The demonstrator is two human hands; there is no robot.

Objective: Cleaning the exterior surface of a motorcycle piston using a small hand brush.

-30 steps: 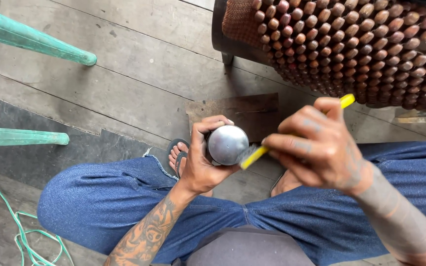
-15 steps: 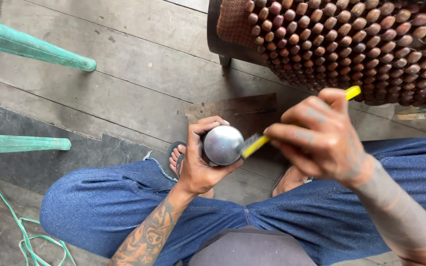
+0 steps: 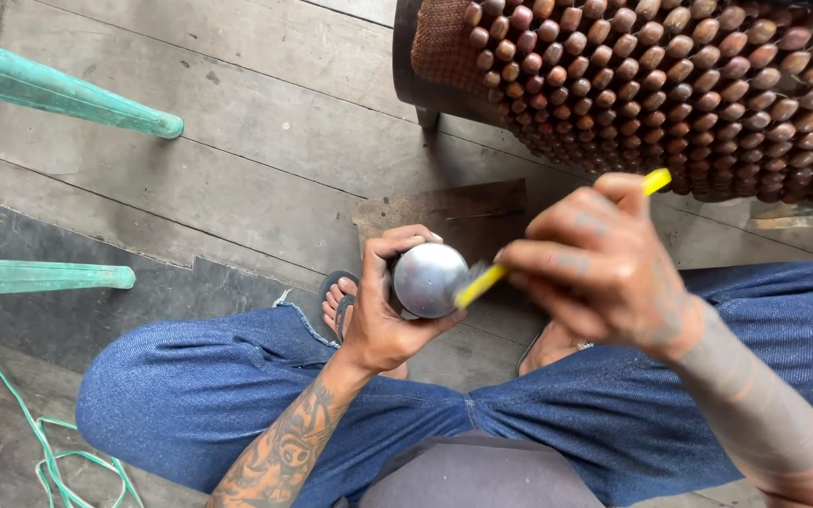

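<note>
Worn plank floor [image 3: 237, 141], beaded seat [image 3: 689, 85] at 1 o'clock. Your left hand [image 3: 383, 315] cups round metal ball [image 3: 428, 278] above knees. Right hand [image 3: 595, 268] pinches yellow tool [image 3: 482, 282], tip touching ball's 3 o'clock. Risk: tip skids off smooth curve into left fingers; loose cupping lets ball roll out.

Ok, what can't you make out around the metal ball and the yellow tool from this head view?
- Tip of the yellow tool: blurred where it meets the metal ball, so contact is unclear.
- Tool's middle: hidden under the right hand.
- Ball's underside and far side: covered by the left hand.
- Beaded seat: cut off by the top and right edges.
- Right foot: mostly hidden behind the right hand.
</note>
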